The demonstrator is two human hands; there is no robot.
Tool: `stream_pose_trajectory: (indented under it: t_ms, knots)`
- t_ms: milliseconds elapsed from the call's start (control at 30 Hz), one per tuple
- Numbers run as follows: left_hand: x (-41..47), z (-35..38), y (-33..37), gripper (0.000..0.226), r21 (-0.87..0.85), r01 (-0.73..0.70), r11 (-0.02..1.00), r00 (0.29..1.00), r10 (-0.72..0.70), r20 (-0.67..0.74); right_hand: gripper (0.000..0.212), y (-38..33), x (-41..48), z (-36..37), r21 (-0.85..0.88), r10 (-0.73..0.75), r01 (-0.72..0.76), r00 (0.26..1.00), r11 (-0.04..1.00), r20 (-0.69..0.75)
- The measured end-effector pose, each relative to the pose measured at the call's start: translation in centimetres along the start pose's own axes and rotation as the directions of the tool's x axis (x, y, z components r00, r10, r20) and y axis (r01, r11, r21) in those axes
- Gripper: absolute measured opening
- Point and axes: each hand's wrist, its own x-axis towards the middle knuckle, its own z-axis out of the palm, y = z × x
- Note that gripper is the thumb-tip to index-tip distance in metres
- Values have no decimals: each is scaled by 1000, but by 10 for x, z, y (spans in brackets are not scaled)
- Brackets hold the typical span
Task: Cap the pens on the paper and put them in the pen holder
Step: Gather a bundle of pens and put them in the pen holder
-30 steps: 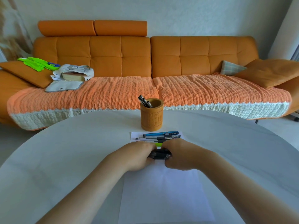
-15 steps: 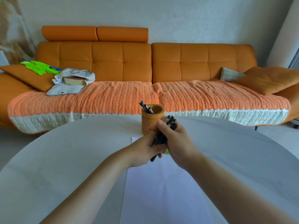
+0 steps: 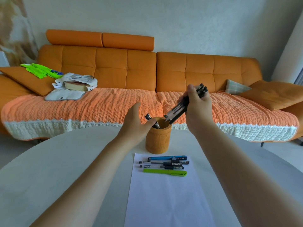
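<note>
Over the pen holder (image 3: 158, 141), right hand (image 3: 198, 110) is clutching slanted pens (image 3: 177, 111), left hand (image 3: 134, 123) slack-fingered alongside, tips risking snagging the rim.

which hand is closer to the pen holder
Left. The left hand is at the pen holder's left rim; the right hand is above and right of it, gripping a pen bundle.

Bundle of black pens (image 3: 178, 110) lifted to pen holder (image 3: 158, 141)
Right hand (image 3: 196, 108) carried it off the paper (image 3: 164, 202), lower ends tilted at the mouth; left hand (image 3: 136, 123) let go, now touching the rim
</note>
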Motion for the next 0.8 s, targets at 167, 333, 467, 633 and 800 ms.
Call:
stream_pose_trajectory:
  t_ms: [167,333,467,633,800]
  knots:
    - [24,27,-9,85,-26,41,999,988,-37,150,12,19,30,24,-159,-60,67,997,985,50]
    - [34,41,-25,62,-99,-40,994,995,48,87,16,57,38,30,-421,-5,98,976,902,218]
    - [35,48,-28,51,-290,0,957,999,12,38,15,73,35,25,-639,108,122,945,760,309]
    - [34,57,-24,46,-342,5,940,1000,-8,-8,16,86,31,23,-836,283,155,895,526,344]
    - [38,56,-22,44,-327,13,945,1000,-11,7,25,78,32,21,-870,400,102,858,483,323]
